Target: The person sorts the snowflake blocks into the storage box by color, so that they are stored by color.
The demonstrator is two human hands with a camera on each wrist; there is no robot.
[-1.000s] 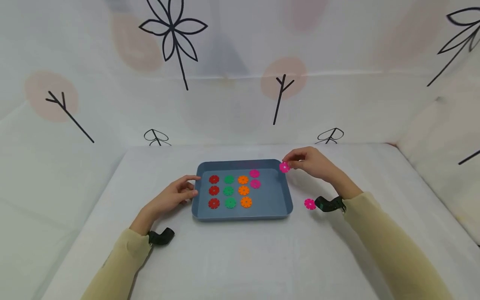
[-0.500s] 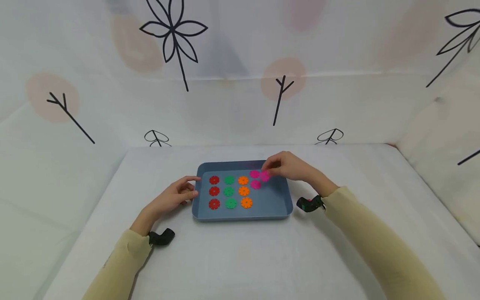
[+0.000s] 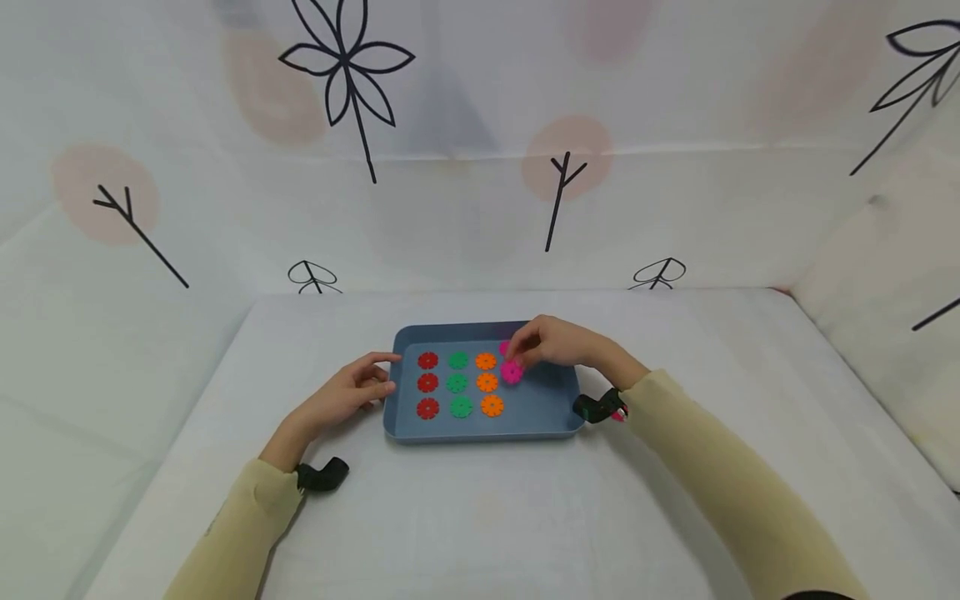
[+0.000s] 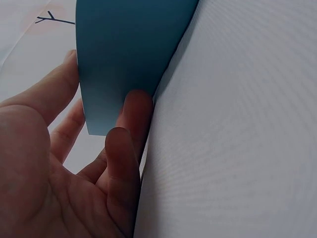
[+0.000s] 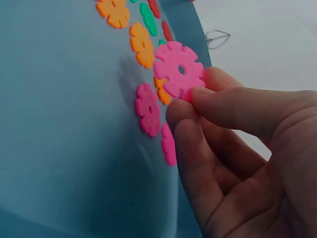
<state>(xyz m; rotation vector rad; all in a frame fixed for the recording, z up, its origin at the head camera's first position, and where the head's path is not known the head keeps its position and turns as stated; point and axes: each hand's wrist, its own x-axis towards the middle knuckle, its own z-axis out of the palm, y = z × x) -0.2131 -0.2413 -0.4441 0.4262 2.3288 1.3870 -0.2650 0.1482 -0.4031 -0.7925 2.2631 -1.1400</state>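
My right hand (image 3: pixel 558 342) pinches a pink notched plastic disc (image 5: pixel 179 69) with a central hole between thumb and fingertips, held just above the tray. Beneath it in the right wrist view lie two pink discs (image 5: pixel 148 110); the head view partly hides them. My left hand (image 3: pixel 347 390) holds the left edge of the blue-grey tray (image 3: pixel 480 436), and the left wrist view shows its fingers around the tray's wall (image 4: pixel 124 54). Columns of red discs (image 3: pixel 427 382), green discs (image 3: pixel 457 383) and orange discs (image 3: pixel 487 382) lie flat in the tray.
Another pink disc (image 3: pixel 619 414) lies on the white tablecloth (image 3: pixel 480 525) right of the tray, mostly covered by the right wrist camera (image 3: pixel 596 407). A white patterned cloth (image 3: pixel 450 208) rises behind the table.
My right hand has carried the pink disc left from the tray's right rim, then slightly nearer, to over the pink discs. The left hand has stayed at the tray's edge.
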